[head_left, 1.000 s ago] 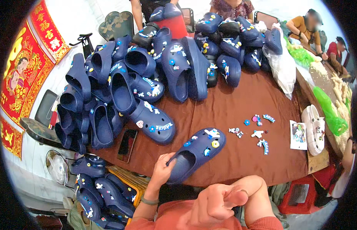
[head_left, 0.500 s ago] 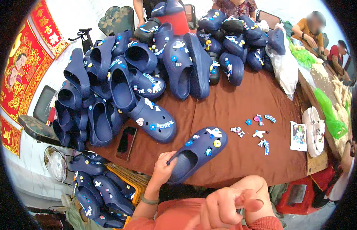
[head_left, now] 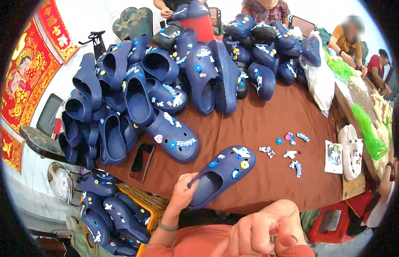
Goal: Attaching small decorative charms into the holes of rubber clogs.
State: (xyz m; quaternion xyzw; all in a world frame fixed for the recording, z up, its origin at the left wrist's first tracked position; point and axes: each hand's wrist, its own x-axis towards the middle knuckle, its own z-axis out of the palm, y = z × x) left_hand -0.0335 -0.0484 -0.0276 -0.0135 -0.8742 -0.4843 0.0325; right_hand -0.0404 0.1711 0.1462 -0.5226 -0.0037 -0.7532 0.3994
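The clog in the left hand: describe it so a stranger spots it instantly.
At the near side of the brown-covered table, the left hand grips the navy clog by its heel end. Unlike the piled navy clogs beyond, it is set apart, just left of the loose charms.

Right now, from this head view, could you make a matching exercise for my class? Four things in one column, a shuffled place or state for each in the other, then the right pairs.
Things
1. Phone
2. Left hand
3. Crate
4. White clog

Places or states
A. Just right of the printed card
B. Yellow, toward the picture's lower left
C. On the brown cloth, left of the loose charms
D. Gripping a blue clog by its heel end

Right pairs
1-C, 2-D, 3-B, 4-A
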